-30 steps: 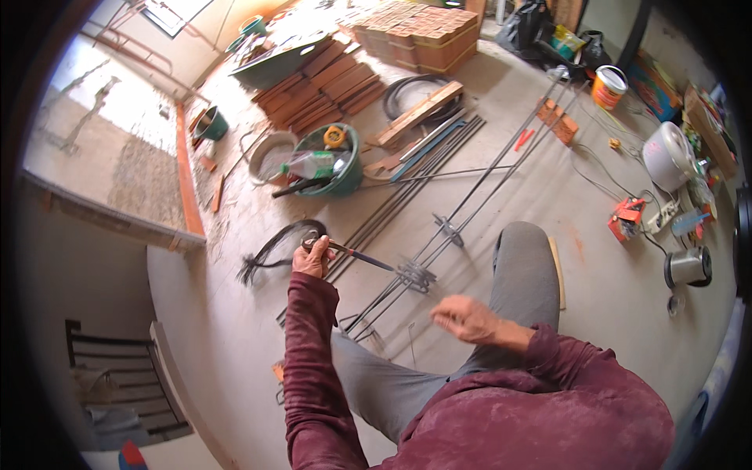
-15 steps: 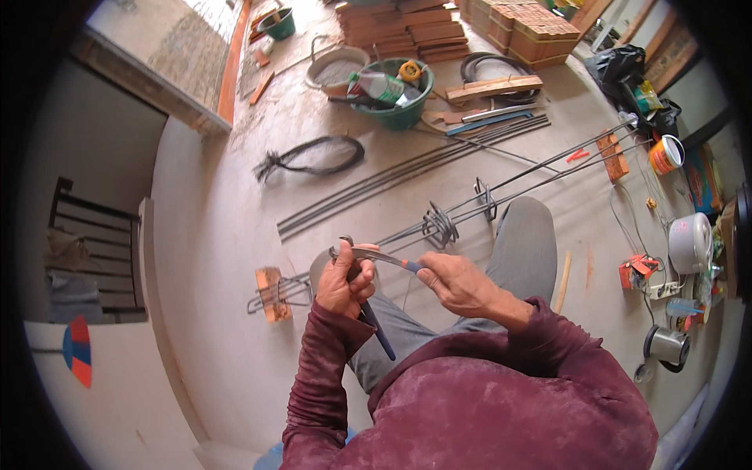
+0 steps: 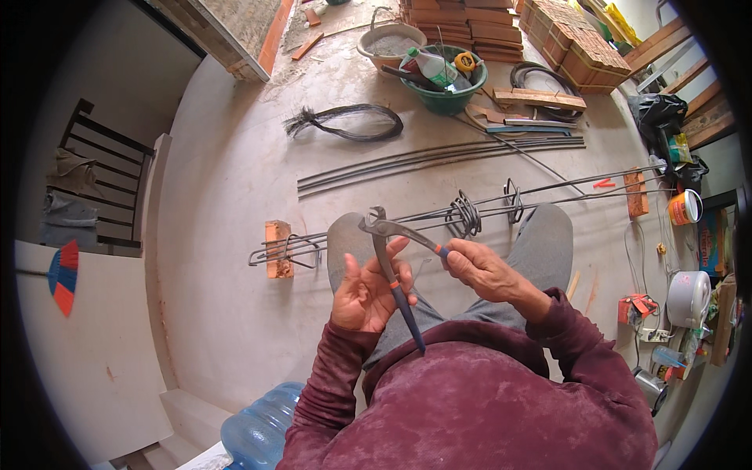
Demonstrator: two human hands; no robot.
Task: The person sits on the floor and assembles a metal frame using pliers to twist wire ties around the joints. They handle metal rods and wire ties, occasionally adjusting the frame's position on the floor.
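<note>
A pair of end-cutting pincers [image 3: 381, 229] with blue and orange handles is spread wide in front of my lap, jaws upward. My right hand [image 3: 487, 270] is closed round the end of one handle. The other handle slants down across the fingers of my left hand [image 3: 365, 298], which lies palm up with fingers apart, not wrapped round it. Beyond the jaws, long thin steel bars [image 3: 548, 186] run left to right in front of my knees. A bunch of bent steel stirrups [image 3: 464, 215] hangs on them, with a single stirrup [image 3: 512, 202] to its right.
Bricks [image 3: 279, 249] [image 3: 636, 194] support the bars at both ends. Farther off lie loose rods [image 3: 439, 158], a coil of tie wire [image 3: 356, 124] and a green tub [image 3: 458, 98] of tools. A blue water jug [image 3: 258, 423] stands low left; a white bucket [image 3: 685, 207] is at right.
The pincers have opened wide and their jaws have risen to the right. My left hand has uncurled from a grip to an open palm, while my right hand keeps its handle.
</note>
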